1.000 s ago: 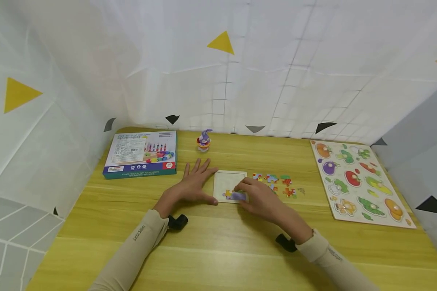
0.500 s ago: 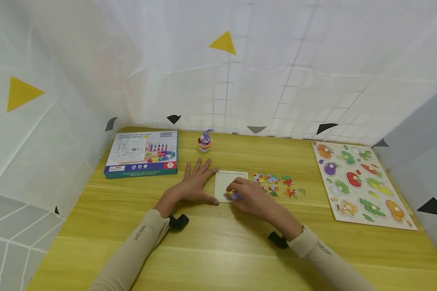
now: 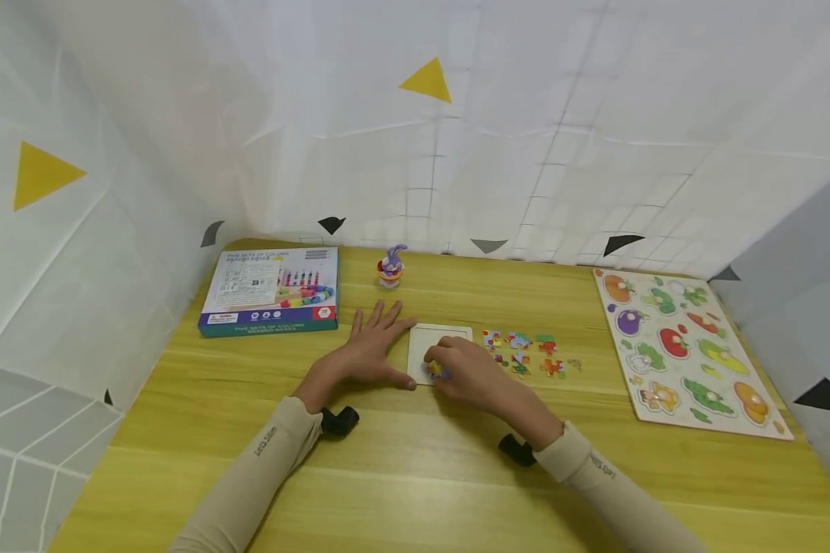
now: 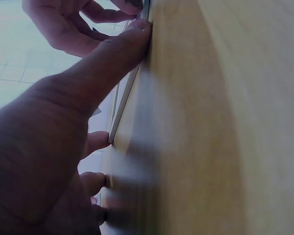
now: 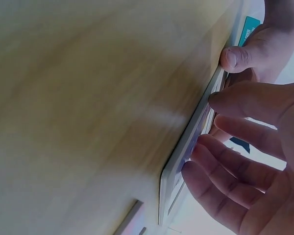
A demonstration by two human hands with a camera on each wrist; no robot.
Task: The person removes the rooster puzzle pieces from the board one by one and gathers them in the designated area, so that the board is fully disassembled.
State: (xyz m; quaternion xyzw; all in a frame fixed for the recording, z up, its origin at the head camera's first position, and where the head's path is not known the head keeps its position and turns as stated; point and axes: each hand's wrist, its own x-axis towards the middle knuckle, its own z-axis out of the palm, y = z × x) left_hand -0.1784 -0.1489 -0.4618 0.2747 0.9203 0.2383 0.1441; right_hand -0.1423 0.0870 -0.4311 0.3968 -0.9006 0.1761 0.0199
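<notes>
My left hand (image 3: pixel 370 353) lies spread on the table, its thumb and index finger at the left side of a small square puzzle tray (image 3: pixel 422 335); in the left wrist view the thumb (image 4: pixel 122 44) sits by the tray's lower corner. Over the tray, my right hand (image 3: pixel 466 372) bends its fingers down and holds a purple jigsaw piece (image 3: pixel 446 374) by the tray's near edge. A piece with yellow (image 3: pixel 433 368) shows just left of it. The right wrist view has the thumb (image 5: pixel 235 98) at the tray edge and the fingertips on the pieces, which they partly hide.
Several loose jigsaw pieces (image 3: pixel 519 339) lie in rows right of the tray. A vegetable peg board (image 3: pixel 692 353) is at the far right. A boxed bead set (image 3: pixel 270 292) lies back left, and a purple rabbit figure (image 3: pixel 390 266) stands behind the tray.
My right hand has moved left across the tray, bringing the purple piece up against the yellow one. The left hand stays in place.
</notes>
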